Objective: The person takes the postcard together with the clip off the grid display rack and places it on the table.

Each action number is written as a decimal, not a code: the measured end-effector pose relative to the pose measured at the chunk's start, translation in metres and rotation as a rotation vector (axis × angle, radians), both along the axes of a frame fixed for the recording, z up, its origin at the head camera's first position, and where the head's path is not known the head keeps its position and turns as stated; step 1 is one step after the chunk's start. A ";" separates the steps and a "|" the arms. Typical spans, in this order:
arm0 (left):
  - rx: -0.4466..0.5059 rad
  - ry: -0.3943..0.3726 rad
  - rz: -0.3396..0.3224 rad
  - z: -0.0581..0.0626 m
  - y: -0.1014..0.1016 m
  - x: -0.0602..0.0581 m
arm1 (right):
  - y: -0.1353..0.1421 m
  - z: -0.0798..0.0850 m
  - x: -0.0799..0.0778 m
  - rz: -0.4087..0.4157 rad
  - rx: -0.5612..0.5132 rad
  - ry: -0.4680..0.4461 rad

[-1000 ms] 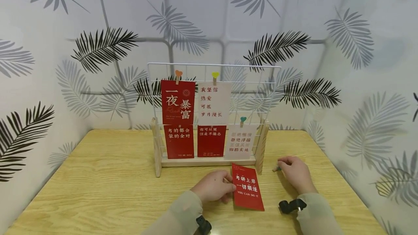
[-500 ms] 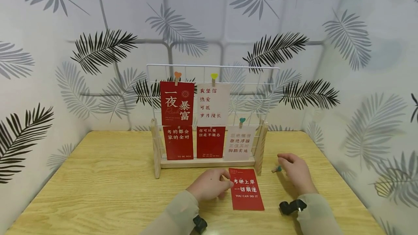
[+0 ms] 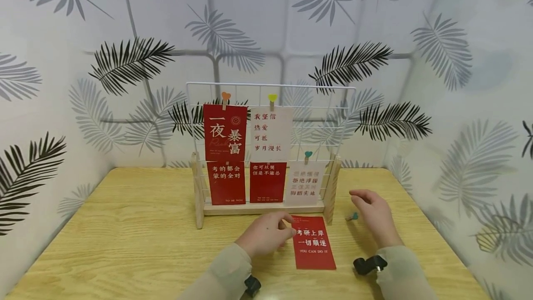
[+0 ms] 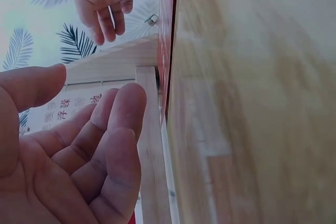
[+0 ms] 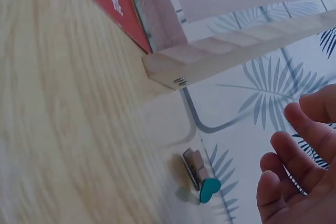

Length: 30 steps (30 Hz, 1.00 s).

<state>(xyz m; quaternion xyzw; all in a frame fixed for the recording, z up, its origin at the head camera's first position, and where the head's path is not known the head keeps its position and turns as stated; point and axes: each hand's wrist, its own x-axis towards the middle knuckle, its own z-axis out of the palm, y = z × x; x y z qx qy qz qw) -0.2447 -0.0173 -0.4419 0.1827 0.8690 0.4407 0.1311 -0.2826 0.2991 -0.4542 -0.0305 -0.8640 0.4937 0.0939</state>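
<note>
While five cards already hang on the rack (image 3: 262, 209), a sixth, the loose red card (image 3: 313, 245), lies on the desk (image 3: 145, 230) just in front of the rack's right end. In the top row we have the upper red card (image 3: 225, 132) under an orange clip (image 3: 226, 96) and the upper white card (image 3: 271, 134) under a yellow clip (image 3: 272, 98). Below hang the left red card (image 3: 227, 184), the middle red card (image 3: 268, 183) and the lower white card (image 3: 305, 184), this last under a teal clip (image 3: 308, 154). Bare wire shows at the upper right, so we judge that one card is left to put up; the loose clip (image 3: 353, 216) on the desk seems meant for it. Our left hand (image 3: 266, 234) is at the left edge of the loose red card, its grip apart and holding nothing; whether a fingertip touches the card we cannot tell. Our right hand (image 3: 374, 215) is near the loose clip without touching it, its grip also apart, fingers relaxed.
</note>
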 end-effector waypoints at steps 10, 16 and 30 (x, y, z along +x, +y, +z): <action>-0.003 0.034 0.048 0.009 -0.007 -0.003 | -0.008 0.009 0.001 -0.010 -0.004 0.034; 0.008 0.069 0.068 0.017 -0.012 -0.003 | -0.012 0.017 0.003 -0.012 0.006 0.065; 0.064 0.101 0.086 0.025 -0.016 -0.002 | -0.025 0.032 0.010 0.027 0.142 0.195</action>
